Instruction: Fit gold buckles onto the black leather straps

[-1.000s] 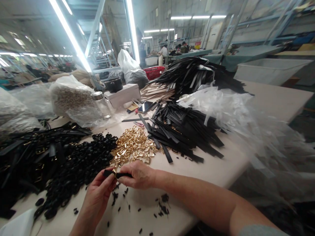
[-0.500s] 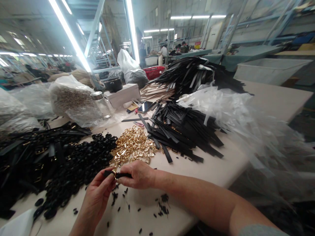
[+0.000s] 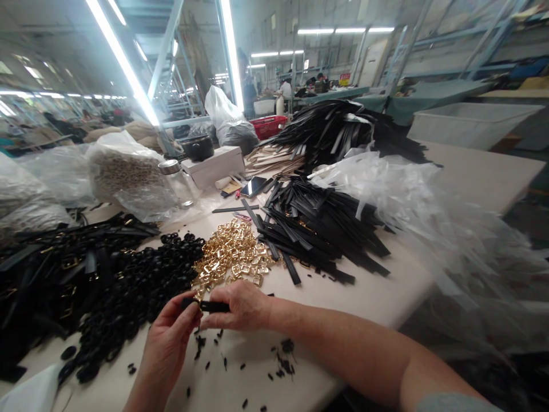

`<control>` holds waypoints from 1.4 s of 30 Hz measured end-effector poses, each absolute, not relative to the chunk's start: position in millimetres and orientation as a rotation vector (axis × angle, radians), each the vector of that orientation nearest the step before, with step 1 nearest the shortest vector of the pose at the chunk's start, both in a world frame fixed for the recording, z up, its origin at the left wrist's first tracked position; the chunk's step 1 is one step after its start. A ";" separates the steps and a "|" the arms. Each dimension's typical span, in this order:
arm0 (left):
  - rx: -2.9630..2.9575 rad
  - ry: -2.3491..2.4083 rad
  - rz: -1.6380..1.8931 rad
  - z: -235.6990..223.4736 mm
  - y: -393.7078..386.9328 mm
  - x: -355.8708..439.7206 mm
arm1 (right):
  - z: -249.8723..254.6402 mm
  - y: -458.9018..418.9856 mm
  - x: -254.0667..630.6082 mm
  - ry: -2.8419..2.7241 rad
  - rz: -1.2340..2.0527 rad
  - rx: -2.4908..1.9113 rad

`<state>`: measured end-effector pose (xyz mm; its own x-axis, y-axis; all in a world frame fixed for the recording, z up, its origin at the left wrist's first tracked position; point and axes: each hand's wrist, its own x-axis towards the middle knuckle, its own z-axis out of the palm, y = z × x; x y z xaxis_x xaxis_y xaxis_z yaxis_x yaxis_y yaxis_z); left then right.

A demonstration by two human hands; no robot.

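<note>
Low in the picture, my left hand (image 3: pixel 168 329) is closed, pinching the left part of a short black strap (image 3: pixel 215 306) between thumb and fingers. My right hand (image 3: pixel 245 306) grips the same strap from the right, its thumb below it. A bit of gold metal, apparently a buckle (image 3: pixel 199 297), shows on the strap between both hands; the fingers partly cover it. Just beyond my hands lies a heap of loose gold buckles (image 3: pixel 231 252). Left of that spreads a pile of small black rings (image 3: pixel 128 292). Black straps (image 3: pixel 326 229) lie in a pile to the right.
Black straps with buckles (image 3: pixel 64 269) are heaped at far left. Small black scraps (image 3: pixel 283 360) dot the table near me. Thin plastic (image 3: pixel 412 200) hangs over the right edge. Behind stand a glass jar (image 3: pixel 176 182), a white box (image 3: pixel 214 166), a phone (image 3: pixel 254 186) and filled plastic bags (image 3: pixel 124 171).
My right thumb has shifted slightly down along the strap, showing more of its black surface. Both hands otherwise stay in nearly the same place, still holding the strap.
</note>
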<state>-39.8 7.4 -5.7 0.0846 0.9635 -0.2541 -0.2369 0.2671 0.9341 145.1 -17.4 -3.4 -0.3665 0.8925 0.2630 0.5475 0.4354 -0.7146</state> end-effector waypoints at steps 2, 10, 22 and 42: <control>0.910 1.110 1.078 -7.0 5.9 -41.4 | -4.0 -16.9 144.9 -2.042 0.706 -1.217; 1.034 1.132 1.078 -10.0 4.2 -44.6 | -1.6 -17.1 145.2 -2.076 0.705 -1.182; 0.814 1.109 1.047 -3.2 6.8 -40.1 | -6.2 -15.1 145.3 -2.033 0.799 -1.154; 1.028 1.075 1.061 -8.4 2.6 -45.7 | 6.9 -16.0 147.5 -2.012 0.763 -1.308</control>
<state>-45.7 2.6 -8.4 0.1435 0.9767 -0.1594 -0.1466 0.1803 0.9726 147.5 -16.0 6.9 -0.3228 0.9289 0.1816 0.5750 0.3449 -0.7419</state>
